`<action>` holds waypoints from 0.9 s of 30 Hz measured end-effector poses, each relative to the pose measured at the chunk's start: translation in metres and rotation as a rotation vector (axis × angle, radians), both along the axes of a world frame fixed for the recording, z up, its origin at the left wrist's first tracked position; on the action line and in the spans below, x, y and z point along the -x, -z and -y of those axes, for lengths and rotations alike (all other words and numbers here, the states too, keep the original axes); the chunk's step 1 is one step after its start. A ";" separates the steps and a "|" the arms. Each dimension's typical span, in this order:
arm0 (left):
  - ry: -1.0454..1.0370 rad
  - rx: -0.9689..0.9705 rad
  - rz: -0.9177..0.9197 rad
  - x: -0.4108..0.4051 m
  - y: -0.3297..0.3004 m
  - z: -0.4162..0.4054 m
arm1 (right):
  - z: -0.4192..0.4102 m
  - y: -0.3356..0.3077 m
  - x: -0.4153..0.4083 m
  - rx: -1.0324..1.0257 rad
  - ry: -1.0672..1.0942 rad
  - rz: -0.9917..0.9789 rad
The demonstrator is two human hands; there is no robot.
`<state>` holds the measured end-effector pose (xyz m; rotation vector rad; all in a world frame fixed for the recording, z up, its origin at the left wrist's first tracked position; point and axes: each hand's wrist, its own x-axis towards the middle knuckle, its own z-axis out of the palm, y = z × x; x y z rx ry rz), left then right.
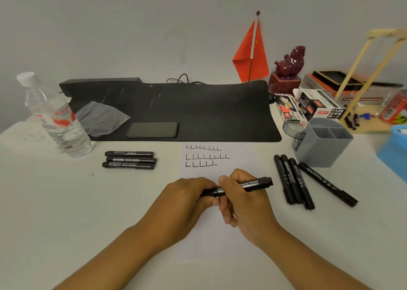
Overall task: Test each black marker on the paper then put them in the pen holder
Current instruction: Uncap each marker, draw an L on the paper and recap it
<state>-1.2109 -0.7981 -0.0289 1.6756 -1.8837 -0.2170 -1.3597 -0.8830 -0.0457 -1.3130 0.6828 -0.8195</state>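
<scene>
Table (66, 212), pale and wide, fills the view, and a long black mat (198, 109) lies across it toward twelve o'clock. On the mat's near left sit a dark phone (153, 130) and, at its nine o'clock, a crumpled clear plastic bag (101, 118). A water bottle (55, 118) stands upright at ten o'clock from the hands, just off the mat's left end. White paper (198, 173) lies flat at the middle, carrying three rows of L-shaped marks (206, 157) near its far edge. Over the paper's near half both hands meet on one black marker (253, 184), which lies almost level, its free end pointing toward three o'clock. The left hand (187, 199) has its fingers curled tight around the marker's left end; the right hand (242, 201) pinches the barrel with thumb and fingers wrapped close. Whether the cap is on or off cannot be told, since the left fingers hide that end. A grey pen holder (323, 142) with several compartments stands at two o'clock from the hands, with printed boxes (312, 107) behind it. Four black markers (297, 179) lie just beside the holder's near side, at three o'clock from the hands, three touching side by side and one slightly apart. Three more markers (130, 159) lie stacked in parallel at ten o'clock, left of the paper.
</scene>
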 end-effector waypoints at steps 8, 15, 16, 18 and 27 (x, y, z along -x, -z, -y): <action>0.013 -0.002 -0.026 0.001 -0.002 0.005 | 0.006 -0.003 0.003 -0.050 -0.026 -0.025; -0.157 -0.008 0.071 -0.044 -0.004 -0.009 | 0.066 -0.037 0.036 0.089 0.020 -0.241; -0.242 0.062 0.133 -0.059 -0.003 -0.011 | 0.080 -0.042 0.044 0.150 0.091 -0.383; -0.391 0.109 0.303 -0.091 0.001 -0.012 | 0.104 -0.044 0.055 0.327 0.201 -0.745; -0.447 -0.078 0.615 -0.142 0.032 0.000 | 0.137 0.012 0.043 0.899 0.241 -1.571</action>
